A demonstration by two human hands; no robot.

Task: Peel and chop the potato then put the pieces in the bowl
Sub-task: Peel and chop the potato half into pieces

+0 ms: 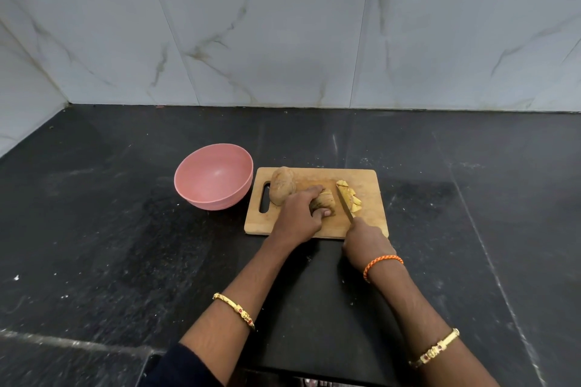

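Note:
On a wooden cutting board (367, 185) my left hand (298, 217) grips a brown, unpeeled potato piece (325, 202), fingers curled over its top. My right hand (366, 240) holds a knife (345, 204) whose blade stands just right of that piece, edge down on the board. Several yellow cut pieces (350, 198) lie to the right of the blade. A whole brown potato (282, 185) rests at the board's left end by the handle slot. A pink bowl (213, 177) with nothing in it stands left of the board.
The board and bowl sit on a black stone counter (110, 245). A white marbled tile wall (283, 41) rises behind, with a corner at the far left. The counter's front edge runs below my forearms.

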